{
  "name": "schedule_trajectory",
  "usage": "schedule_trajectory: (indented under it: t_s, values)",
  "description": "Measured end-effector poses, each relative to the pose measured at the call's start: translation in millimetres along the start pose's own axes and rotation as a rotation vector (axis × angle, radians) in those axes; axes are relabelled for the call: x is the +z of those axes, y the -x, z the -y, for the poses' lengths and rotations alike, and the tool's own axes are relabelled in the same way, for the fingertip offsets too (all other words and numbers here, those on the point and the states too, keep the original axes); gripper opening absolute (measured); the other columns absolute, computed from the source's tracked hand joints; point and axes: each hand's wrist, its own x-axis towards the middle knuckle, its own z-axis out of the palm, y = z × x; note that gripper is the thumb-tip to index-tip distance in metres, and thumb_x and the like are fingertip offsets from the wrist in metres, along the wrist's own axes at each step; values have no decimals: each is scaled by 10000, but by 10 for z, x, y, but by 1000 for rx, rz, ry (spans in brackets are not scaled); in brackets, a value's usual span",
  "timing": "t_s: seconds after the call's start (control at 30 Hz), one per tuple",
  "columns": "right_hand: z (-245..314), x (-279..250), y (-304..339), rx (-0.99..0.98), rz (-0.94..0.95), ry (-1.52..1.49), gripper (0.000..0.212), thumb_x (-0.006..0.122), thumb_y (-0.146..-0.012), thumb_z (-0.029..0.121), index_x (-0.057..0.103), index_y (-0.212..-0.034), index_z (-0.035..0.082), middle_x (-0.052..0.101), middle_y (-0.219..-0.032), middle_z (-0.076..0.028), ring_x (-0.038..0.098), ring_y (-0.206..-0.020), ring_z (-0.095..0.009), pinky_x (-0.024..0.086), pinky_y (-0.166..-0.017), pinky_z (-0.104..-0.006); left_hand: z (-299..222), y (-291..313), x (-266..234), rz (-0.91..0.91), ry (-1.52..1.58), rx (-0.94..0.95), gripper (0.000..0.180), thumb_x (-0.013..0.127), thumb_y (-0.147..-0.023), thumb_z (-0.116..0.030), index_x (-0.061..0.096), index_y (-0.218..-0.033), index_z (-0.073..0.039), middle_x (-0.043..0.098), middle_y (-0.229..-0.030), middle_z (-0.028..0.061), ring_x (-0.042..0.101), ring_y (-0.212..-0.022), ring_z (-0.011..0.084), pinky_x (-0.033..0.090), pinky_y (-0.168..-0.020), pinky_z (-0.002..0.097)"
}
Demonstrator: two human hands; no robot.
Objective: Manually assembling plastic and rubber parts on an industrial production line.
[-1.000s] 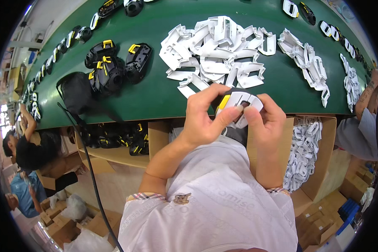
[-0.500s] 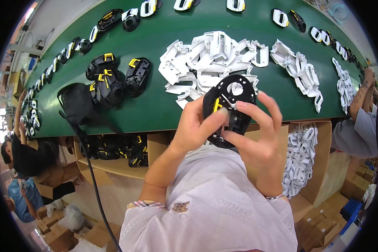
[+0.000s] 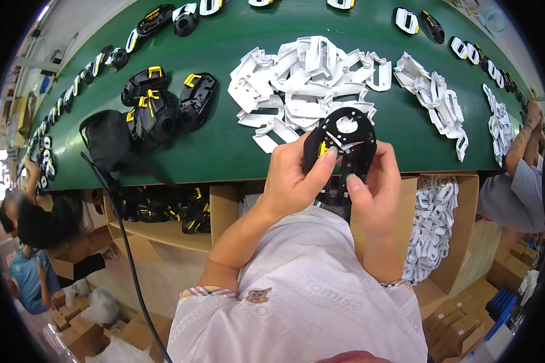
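Between my two hands is a black plastic housing (image 3: pixel 358 151) with a round hole at its far end and a yellow tab on its left side. My left hand (image 3: pixel 297 172) is closed on its left edge, the thumb lying by the yellow tab. Round its right edge my right hand (image 3: pixel 378 190) is wrapped, with the thumb on the front face. The housing is held up over the table's near edge. Just beyond it lies a heap of white plastic frames (image 3: pixel 312 81). Fingers behind the housing are hidden.
Black housings with yellow tabs (image 3: pixel 154 115) and a black mesh piece (image 3: pixel 106 142) sit left on the green table (image 3: pixel 224 160). More white frames (image 3: pixel 433 103) lie right. Below the edge are cartons of black parts (image 3: pixel 157 209) and white parts (image 3: pixel 430 230). Co-workers flank both sides.
My right hand has gone from spread fingers to wrapping the housing's right edge, its thumb now on the face. The housing has shifted slightly right. My left hand keeps its hold.
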Motion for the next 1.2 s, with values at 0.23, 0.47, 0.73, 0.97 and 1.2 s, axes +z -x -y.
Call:
schedule_trajectory:
  t_s: [0.23, 0.47, 0.73, 0.97, 1.2]
  values:
    - [-96, 12, -185, -69, -114, 37, 219, 605, -764, -34, 466, -920, 31, 526, -848, -16, 480, -788, -63, 401, -714, -220, 56, -127, 11, -29, -262, 224, 233, 634, -802, -195, 551, -761, 18, 487, -520, 49, 439, -438, 105, 344, -416, 261]
    - [-180, 10, -291, -88, -107, -27, 244, 605, -750, -53, 459, -921, 41, 536, -866, -14, 488, -802, -68, 403, -744, -229, 65, -220, 56, -151, -254, 217, 272, 621, -829, -231, 531, -744, 12, 479, -506, 73, 439, -421, 144, 343, -409, 277]
    - [-99, 124, -203, 65, -42, -203, 281, 588, -753, -57, 447, -989, 2, 557, -893, -46, 510, -829, -72, 417, -760, -220, 162, -108, 20, -182, -138, 312, 274, 470, -908, -206, 493, -739, 8, 465, -515, 86, 442, -420, 185, 330, -419, 305]
    - [-77, 124, -189, -11, -11, -190, 273, 595, -735, -66, 404, -899, 38, 511, -842, -32, 470, -779, -63, 393, -708, -211, 55, -116, 24, -158, -105, 367, 327, 484, -896, -262, 492, -724, 15, 450, -510, 65, 421, -417, 153, 320, -414, 268]
    - [-139, 154, -139, -47, -22, -224, 283, 579, -722, -74, 389, -893, 47, 475, -838, -43, 428, -763, -84, 354, -723, -213, 65, -57, 1, -173, -143, 368, 314, 484, -899, -257, 495, -736, 11, 436, -513, 49, 384, -427, 123, 303, -410, 256]
